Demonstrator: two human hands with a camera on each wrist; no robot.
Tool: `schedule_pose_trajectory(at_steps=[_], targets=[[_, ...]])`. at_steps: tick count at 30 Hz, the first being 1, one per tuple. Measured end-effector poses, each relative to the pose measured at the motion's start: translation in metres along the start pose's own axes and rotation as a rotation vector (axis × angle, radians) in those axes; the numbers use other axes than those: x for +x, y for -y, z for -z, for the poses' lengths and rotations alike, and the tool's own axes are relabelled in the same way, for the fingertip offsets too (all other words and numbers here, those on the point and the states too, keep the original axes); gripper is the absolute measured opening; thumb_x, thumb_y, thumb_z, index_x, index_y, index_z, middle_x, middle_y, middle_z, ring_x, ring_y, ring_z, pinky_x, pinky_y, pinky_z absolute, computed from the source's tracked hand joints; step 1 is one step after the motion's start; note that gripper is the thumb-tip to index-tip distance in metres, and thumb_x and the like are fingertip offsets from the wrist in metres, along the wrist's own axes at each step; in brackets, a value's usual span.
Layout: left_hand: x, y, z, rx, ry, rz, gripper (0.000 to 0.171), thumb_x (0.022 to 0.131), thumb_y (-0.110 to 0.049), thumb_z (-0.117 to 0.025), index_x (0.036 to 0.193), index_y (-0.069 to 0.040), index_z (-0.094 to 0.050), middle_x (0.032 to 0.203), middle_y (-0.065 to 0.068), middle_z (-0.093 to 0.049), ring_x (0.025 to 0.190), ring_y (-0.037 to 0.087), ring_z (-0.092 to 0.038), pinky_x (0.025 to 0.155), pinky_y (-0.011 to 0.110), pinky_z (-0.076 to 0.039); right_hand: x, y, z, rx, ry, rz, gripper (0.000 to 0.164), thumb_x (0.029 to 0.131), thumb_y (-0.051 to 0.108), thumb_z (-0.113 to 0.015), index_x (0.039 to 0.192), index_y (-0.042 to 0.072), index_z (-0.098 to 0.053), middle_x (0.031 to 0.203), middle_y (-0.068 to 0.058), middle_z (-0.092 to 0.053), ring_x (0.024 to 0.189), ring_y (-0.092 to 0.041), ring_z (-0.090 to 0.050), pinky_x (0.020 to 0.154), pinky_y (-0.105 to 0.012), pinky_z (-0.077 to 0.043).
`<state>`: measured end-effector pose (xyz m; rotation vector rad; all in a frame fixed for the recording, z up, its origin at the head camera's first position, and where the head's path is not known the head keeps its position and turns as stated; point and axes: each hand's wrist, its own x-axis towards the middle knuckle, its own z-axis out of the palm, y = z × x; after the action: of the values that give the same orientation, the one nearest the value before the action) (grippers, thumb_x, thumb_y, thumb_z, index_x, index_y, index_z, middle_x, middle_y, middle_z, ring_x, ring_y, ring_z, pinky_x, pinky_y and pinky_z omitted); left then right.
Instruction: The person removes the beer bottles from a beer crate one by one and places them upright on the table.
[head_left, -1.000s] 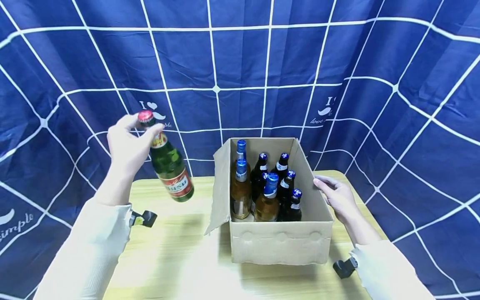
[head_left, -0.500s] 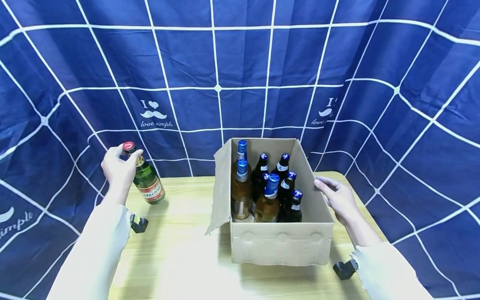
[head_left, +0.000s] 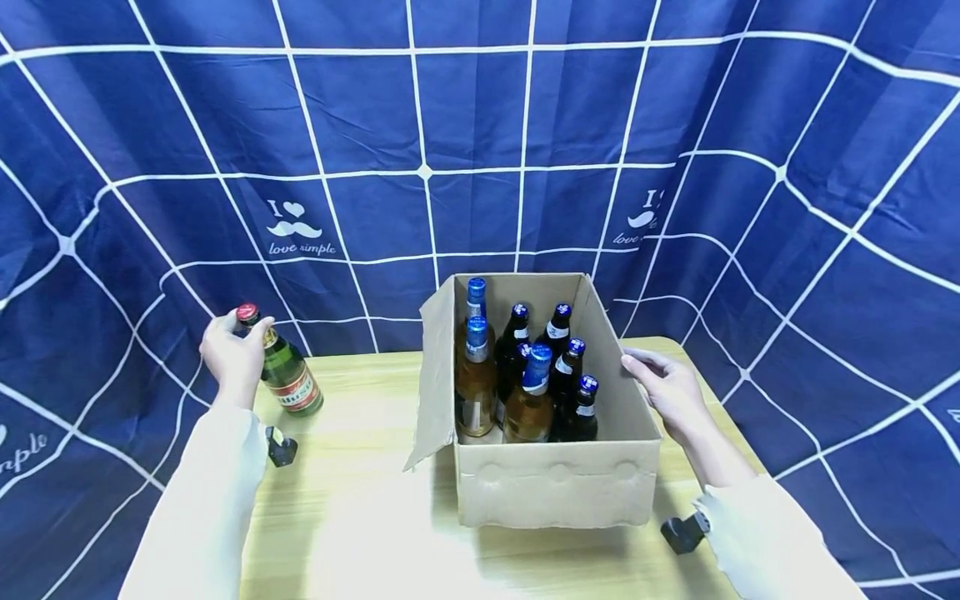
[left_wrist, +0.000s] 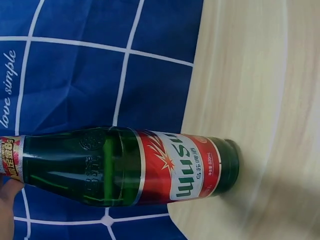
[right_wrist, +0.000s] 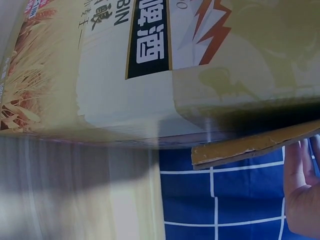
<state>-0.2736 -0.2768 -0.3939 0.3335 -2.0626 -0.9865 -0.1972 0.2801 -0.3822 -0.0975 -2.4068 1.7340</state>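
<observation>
My left hand (head_left: 234, 358) grips a green beer bottle (head_left: 294, 382) by the neck, just under its red cap. The bottle stands near the far left corner of the table, and its red and white label fills the middle of the left wrist view (left_wrist: 180, 167). At the right side of an open cardboard box (head_left: 555, 485), my right hand (head_left: 671, 390) holds the upper edge between thumb and fingers. In the right wrist view its fingers lie beside a cardboard flap (right_wrist: 250, 150). Inside the box stand several bottles, amber ones (head_left: 528, 412) and dark ones (head_left: 583, 417), all with blue caps.
A pale wooden table (head_left: 360, 483) carries the box. One box flap (head_left: 435, 375) sticks out on the left. Behind and on both sides hangs a blue curtain (head_left: 360, 108) with white grid lines. Black wrist cameras (head_left: 281, 447) sit at both cuffs.
My left hand has carried the green bottle left and down to the table. My right hand has stayed at the box edge. The head view has shifted slightly.
</observation>
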Motion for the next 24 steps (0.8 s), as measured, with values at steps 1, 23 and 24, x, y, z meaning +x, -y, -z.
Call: schedule_pose_trajectory(at_steps=[1,23,24], targets=[[0.000,0.001,-0.001,0.003,-0.001,0.004,0.027,0.077,-0.011,-0.078,0.091,0.008,-0.067,0.087,0.024,-0.059,0.087,0.043,-0.052,0.081,0.049,-0.037,0.000,0.000,0.000,0.002,0.000,-0.001,0.052,0.093,0.026,-0.063,0.127,-0.012,-0.052,0.083,0.020,-0.063,0.077,0.002,-0.055,0.058,-0.016,-0.046],[0.018,-0.002,0.005,0.063,0.260,0.202,0.038,0.088,-0.021,-0.066,0.112,0.007,-0.057,0.104,0.028,-0.061,0.095,0.039,-0.055,0.090,0.049,-0.037,0.000,-0.001,0.001,0.049,0.015,-0.027,0.053,0.093,0.026,-0.063,0.128,-0.013,-0.051,0.086,0.019,-0.063,0.085,0.003,-0.058,0.067,-0.017,-0.050],[0.018,-0.002,0.005,0.058,0.266,0.212,0.042,0.088,-0.021,-0.067,0.118,0.006,-0.056,0.107,0.028,-0.061,0.097,0.038,-0.055,0.091,0.047,-0.038,0.000,0.000,0.000,0.047,0.015,-0.027,0.053,0.093,0.026,-0.063,0.128,-0.012,-0.051,0.085,0.019,-0.064,0.085,0.003,-0.058,0.066,-0.017,-0.050]])
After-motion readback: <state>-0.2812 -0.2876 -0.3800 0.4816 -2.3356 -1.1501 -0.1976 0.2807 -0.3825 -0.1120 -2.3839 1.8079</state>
